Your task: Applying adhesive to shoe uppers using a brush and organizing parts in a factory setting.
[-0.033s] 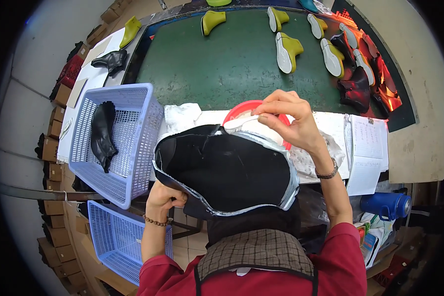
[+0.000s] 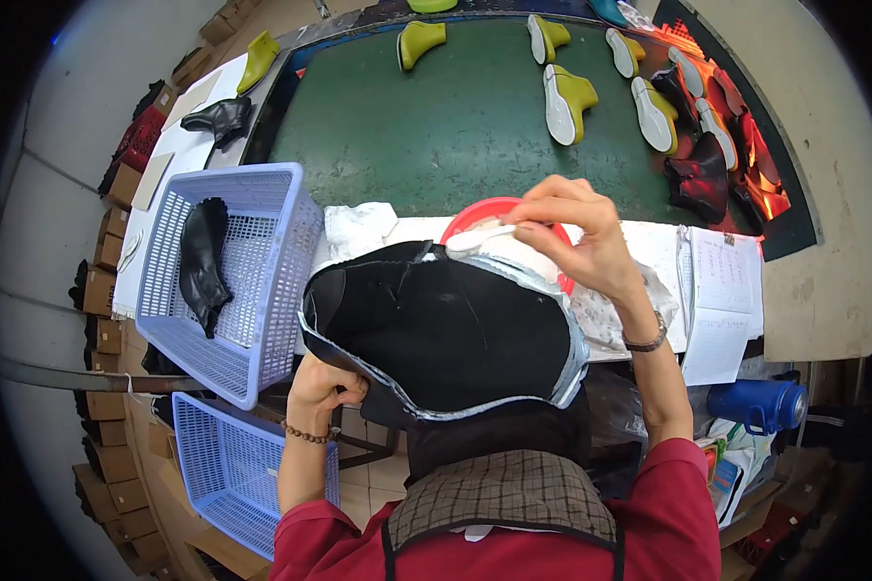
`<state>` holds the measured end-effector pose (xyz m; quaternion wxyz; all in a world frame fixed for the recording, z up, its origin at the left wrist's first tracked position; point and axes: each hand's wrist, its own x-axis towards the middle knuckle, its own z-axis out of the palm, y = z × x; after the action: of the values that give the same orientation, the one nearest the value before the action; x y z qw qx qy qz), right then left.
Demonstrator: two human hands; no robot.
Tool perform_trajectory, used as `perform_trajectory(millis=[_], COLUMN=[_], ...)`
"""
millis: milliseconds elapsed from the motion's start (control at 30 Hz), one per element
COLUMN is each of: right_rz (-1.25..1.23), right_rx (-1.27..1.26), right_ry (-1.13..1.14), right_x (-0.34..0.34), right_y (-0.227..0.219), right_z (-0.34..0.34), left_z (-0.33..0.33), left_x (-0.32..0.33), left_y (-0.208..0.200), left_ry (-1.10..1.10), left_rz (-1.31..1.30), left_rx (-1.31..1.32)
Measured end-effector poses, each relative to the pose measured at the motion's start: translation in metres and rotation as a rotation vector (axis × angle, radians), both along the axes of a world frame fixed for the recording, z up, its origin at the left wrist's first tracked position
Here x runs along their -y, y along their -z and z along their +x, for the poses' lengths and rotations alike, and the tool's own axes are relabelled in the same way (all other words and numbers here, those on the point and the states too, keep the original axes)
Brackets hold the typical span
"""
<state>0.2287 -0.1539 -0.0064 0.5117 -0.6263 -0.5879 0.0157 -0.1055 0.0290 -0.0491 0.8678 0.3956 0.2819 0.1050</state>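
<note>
I am watching a black boot upper [image 2: 446,329] hanging before the white-covered tabletop [image 2: 652,238], its long axis running left to right and dipping slightly rightward, its broad oval mouth facing up at me. The dark lining is looking matte and cloth-like; a pale, uneven band is edging the rim. The left hand [image 2: 323,390] is gripping the near-left edge with curled fingers [image 2: 351,389]. The right hand [image 2: 589,240] is pinching a slim white tool [image 2: 477,238] at the far rim, beside a round red bowl [image 2: 475,210].
</note>
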Motion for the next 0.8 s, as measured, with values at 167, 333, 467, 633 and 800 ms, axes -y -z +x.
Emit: perform_trajectory(millis=[167,333,467,633,800], right_rz=[-0.050,-0.067,-0.142,0.006,0.044], right_rx=[0.020,0.038,0.140,0.231,0.239], right_ry=[0.076,-0.018,-0.137,-0.268,-0.275], right_x=[0.031,0.009,-0.008,-0.042,-0.051], right_y=[0.006,-0.007,-0.021,-0.018,-0.018], right_z=[0.007,0.004,0.007,-0.001,-0.001], left_z=[0.003,0.018,0.030,0.042,0.043], left_x=[-0.004,0.003,0.008,0.021,0.022], left_y=[-0.004,-0.008,-0.012,-0.006,-0.007], left_ry=[0.049,0.204,0.295,0.497,0.372], left_rz=[-0.025,-0.057,-0.069,-0.143,-0.131], left_rx=[0.007,-0.075,-0.156,-0.197,-0.261])
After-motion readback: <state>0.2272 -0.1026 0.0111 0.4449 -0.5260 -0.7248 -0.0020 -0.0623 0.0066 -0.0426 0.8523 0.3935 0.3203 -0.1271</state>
